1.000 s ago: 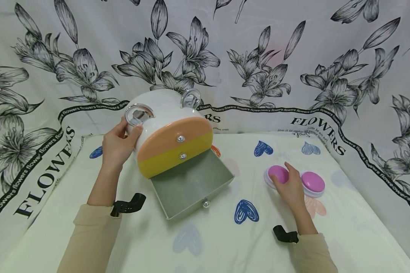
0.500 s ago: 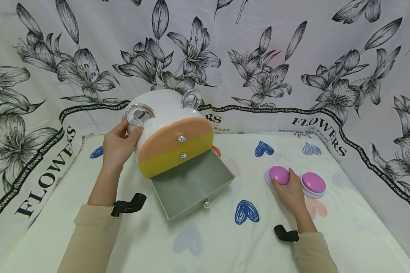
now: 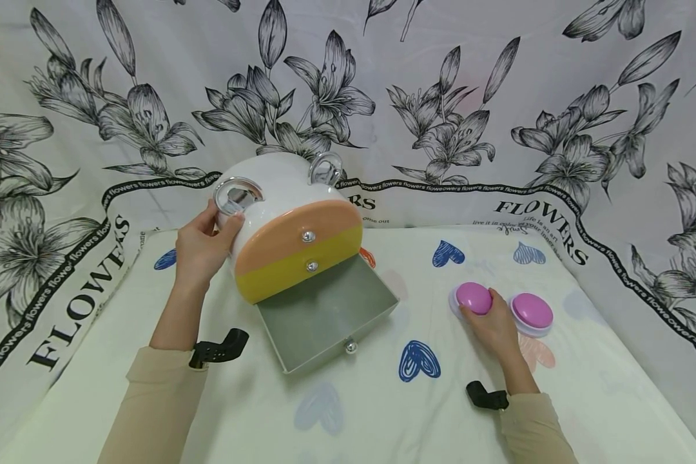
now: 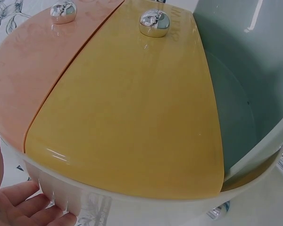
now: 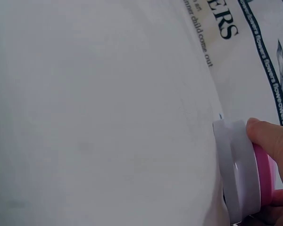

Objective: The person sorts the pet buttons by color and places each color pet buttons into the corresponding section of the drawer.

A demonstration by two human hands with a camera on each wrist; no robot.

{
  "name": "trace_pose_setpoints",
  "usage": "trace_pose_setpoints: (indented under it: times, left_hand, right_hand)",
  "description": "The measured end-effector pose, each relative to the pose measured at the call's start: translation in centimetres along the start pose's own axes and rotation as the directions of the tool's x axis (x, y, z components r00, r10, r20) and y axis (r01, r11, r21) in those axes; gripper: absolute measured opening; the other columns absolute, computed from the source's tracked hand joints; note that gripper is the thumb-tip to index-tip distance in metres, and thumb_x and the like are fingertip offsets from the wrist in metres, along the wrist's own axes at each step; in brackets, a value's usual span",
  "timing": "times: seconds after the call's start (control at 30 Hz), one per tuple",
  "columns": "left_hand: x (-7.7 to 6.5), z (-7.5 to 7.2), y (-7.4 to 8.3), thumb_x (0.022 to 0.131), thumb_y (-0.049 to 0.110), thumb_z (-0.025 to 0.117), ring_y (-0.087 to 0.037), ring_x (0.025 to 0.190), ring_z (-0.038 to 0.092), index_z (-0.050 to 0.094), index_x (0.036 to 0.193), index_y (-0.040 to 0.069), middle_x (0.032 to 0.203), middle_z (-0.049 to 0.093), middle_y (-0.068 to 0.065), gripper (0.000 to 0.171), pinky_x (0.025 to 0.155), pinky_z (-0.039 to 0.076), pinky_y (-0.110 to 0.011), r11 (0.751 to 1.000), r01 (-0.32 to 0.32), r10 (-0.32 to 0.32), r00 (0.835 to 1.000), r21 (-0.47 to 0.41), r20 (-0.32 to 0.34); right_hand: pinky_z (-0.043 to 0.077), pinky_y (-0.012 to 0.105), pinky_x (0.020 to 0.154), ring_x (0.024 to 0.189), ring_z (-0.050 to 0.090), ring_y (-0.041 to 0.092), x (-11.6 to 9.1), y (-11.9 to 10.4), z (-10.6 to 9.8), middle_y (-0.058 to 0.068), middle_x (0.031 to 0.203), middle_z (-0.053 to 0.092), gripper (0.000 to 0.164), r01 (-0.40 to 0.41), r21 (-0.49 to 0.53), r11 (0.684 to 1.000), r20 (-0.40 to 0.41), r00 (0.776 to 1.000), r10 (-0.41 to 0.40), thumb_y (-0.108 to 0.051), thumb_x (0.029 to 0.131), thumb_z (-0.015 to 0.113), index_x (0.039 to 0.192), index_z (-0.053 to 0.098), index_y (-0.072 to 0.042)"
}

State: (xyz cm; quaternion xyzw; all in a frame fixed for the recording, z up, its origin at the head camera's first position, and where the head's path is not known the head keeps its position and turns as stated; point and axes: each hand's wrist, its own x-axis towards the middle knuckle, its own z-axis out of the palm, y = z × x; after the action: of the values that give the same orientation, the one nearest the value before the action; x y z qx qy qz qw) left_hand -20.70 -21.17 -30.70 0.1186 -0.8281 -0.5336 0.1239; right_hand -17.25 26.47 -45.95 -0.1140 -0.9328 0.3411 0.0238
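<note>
In the head view a white rounded drawer box (image 3: 278,174) stands left of centre, its front banded orange and yellow. Its grey-green bottom drawer (image 3: 325,316) is pulled out, with nothing visible inside. My left hand (image 3: 203,248) rests against the box's left side, below a silver ring. Relaxed fingers (image 4: 35,207) touch the glossy white shell in the left wrist view. On the right, my right hand (image 3: 494,325) holds a white round push button with a pink top (image 3: 473,298). The right wrist view shows thumb and fingers round this button (image 5: 243,167).
A second pink-topped push button (image 3: 531,310) lies just right of my right hand. The table cloth (image 3: 371,419) bears printed hearts. Behind it hangs a flower-printed curtain (image 3: 417,161).
My right hand's fingers have come down round the left push button and now grip it. The left hand, box and drawer have stayed in place.
</note>
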Motion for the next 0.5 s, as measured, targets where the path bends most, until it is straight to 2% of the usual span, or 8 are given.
trace_pose_setpoints:
  times: [0.27,0.5]
  left_hand:
    - [0.0,0.0,0.0,0.083,0.053,0.057,-0.013,0.134,0.032,0.028,0.144,0.019,0.149,0.026,0.007,0.076,0.102,0.039,-0.032,1.0,0.002,-0.002,1.0,0.008,0.002]
    - [0.1,0.0,0.0,0.083,0.054,0.058,-0.013,0.135,0.031,0.027,0.145,0.02,0.149,0.026,0.007,0.077,0.102,0.038,-0.032,1.0,0.013,-0.013,1.0,0.007,0.001]
  right_hand:
    - [0.033,0.054,0.103,0.126,0.035,0.046,0.1,0.0,0.1,0.032,0.14,0.03,0.088,-0.006,0.008,1.0,-0.009,1.0,0.006,-0.043,0.086,0.06,0.143,0.018,0.008]
    - [0.035,0.052,0.103,0.126,0.036,0.044,0.1,-1.5,-0.2,0.029,0.143,0.029,0.091,0.003,0.045,0.999,0.013,1.0,-0.003,-0.048,0.084,0.061,0.144,0.017,0.005]
